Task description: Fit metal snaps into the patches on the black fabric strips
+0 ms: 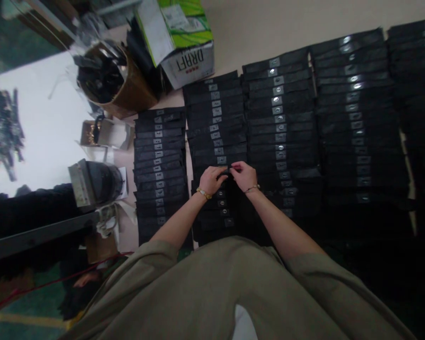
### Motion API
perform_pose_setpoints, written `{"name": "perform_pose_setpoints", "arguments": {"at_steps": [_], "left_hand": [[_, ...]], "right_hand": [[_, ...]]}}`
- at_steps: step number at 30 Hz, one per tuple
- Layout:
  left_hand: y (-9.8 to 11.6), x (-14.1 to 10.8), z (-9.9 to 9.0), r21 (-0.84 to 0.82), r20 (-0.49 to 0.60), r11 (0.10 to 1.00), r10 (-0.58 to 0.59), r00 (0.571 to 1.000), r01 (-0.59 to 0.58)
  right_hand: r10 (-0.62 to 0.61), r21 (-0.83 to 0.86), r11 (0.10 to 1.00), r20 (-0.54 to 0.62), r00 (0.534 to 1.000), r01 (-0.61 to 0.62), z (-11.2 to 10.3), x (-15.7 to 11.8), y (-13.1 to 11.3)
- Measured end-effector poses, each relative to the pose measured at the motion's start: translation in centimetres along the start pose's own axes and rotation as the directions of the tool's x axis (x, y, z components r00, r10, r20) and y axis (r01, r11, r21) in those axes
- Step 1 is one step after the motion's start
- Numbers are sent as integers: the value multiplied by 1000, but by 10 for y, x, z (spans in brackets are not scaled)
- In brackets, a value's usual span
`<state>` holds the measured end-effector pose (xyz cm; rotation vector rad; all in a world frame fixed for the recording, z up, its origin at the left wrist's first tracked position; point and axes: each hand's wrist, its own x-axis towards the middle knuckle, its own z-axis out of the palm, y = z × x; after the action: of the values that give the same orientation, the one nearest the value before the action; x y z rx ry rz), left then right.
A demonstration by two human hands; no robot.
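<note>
The left hand (209,180) and the right hand (243,176) meet over one column of overlapping black flat pieces (216,127), and that column serves as the landmark here. Both hands are closed in a pinch, with their fingertips together on one small dark piece (225,173), which sits over the column and is mostly hidden by the fingers. A speck of red shows at the right fingertips (235,166), though it is too small to identify. Five such columns lie on the beige tabletop (258,28): one to the left of the landmark and three to the right. Each piece carries a small silver tag, and the dark lower right is too shadowy to count them reliably. Beyond the landmark's far end sits one cardboard box printed "DRAFT" (187,66), with one brown round bin (116,80) of dark pieces to its left. Left of the neighbouring column are one small open box (106,134) and one dark rounded object with a metal plate (95,184). Further left, a dark heap (3,127) lies on a white sheet (46,104). One beaded bracelet (203,192) circles the left wrist and one thin bracelet (251,189) circles the right.
</note>
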<state>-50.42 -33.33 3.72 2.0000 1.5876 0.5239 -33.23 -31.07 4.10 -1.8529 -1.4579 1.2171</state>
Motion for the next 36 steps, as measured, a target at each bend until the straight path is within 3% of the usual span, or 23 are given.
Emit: {"name": "perform_pose_setpoints", "arguments": {"at_steps": [3,6,10,15,23,32,36], "left_hand": [[2,10,3,0,-32,998,-59,998,59],[-2,26,6,25,-46,990,-137,989,138],[-10,44,9,70,-73,959,-270,960,275],[-8,50,9,74,-77,934,-343,936,348],[-2,51,10,86,-118,915,-385,916,395],[-10,55,10,25,-112,911,-407,907,412],[-17,52,9,-39,-105,938,-345,933,343]], "right_hand": [[209,369,902,85,974,-226,15,13,-4],[301,490,816,92,949,-307,24,27,-2],[208,568,803,19,978,-182,25,41,12],[42,614,789,-19,999,-22,26,44,31],[-31,703,711,10,999,15,23,38,46],[40,753,657,24,999,-44,23,39,43],[47,735,675,46,998,-66,20,35,38]]}}
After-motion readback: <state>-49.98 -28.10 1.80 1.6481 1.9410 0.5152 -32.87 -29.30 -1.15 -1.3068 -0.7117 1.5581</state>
